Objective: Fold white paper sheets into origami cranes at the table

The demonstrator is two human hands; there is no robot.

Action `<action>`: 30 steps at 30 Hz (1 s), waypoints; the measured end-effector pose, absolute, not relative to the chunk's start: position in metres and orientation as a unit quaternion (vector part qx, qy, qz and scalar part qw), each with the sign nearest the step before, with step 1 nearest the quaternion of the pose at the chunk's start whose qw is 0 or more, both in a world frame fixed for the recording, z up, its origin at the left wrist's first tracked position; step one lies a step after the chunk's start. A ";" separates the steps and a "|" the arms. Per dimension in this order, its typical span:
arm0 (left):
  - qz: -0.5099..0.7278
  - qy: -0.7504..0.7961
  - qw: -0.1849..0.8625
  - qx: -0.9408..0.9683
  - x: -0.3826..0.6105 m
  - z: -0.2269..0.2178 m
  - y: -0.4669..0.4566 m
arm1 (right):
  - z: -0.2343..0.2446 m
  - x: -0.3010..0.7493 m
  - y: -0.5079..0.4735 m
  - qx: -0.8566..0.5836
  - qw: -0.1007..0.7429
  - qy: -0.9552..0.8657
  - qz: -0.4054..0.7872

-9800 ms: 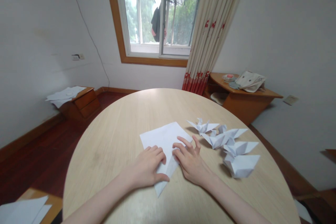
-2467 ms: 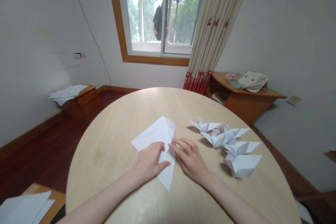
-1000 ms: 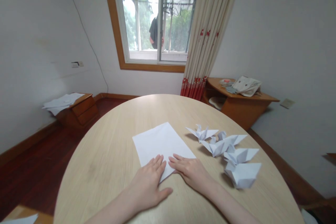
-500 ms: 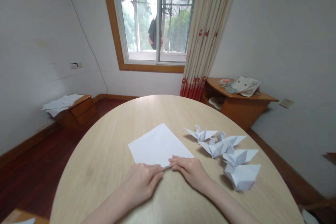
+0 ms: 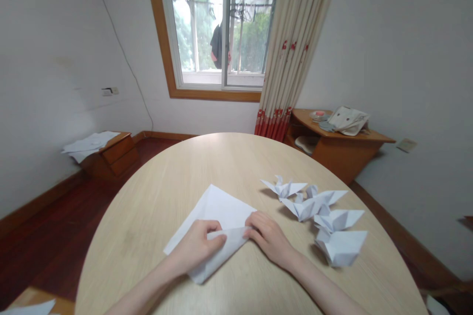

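A white sheet of paper [image 5: 225, 204] lies turned cornerwise on the round wooden table [image 5: 148, 197], its near side folded up in a flap. My left hand [image 5: 201, 243] grips the flap's edge between thumb and fingers, with the fingertips partly hidden behind the paper. At the sheet's right corner, my right hand [image 5: 268, 236] pinches the paper between thumb and fingers. To the right of my right hand stand several folded white paper cranes [image 5: 342, 248], close together in a row.
A low drawer cabinet [image 5: 118, 152] with papers on top stands at the left wall. Beyond the table on the right, a wooden desk [image 5: 332, 155] carries a cloth bag [image 5: 349, 120]. A curtain [image 5: 291, 49] hangs beside the window [image 5: 221, 29].
The paper has turned and come nearer on the left, and its near side now shows a raised flap. My left hand has shifted left; my right hand has moved slightly.
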State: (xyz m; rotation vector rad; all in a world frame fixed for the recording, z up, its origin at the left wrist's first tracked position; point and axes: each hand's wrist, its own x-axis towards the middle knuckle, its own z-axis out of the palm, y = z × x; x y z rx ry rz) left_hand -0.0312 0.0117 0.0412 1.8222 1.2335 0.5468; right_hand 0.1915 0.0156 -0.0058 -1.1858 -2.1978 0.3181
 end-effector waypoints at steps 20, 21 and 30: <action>0.121 0.382 0.711 0.578 -0.038 0.039 0.019 | -0.001 0.194 0.017 -0.478 0.247 -0.823 0.185; 0.113 0.381 0.711 0.581 -0.038 0.040 0.019 | -0.001 0.194 0.017 -0.474 0.246 -0.825 0.184; 0.081 0.419 0.693 0.581 -0.038 0.039 0.023 | 0.003 0.191 0.010 -0.441 0.234 -0.851 0.163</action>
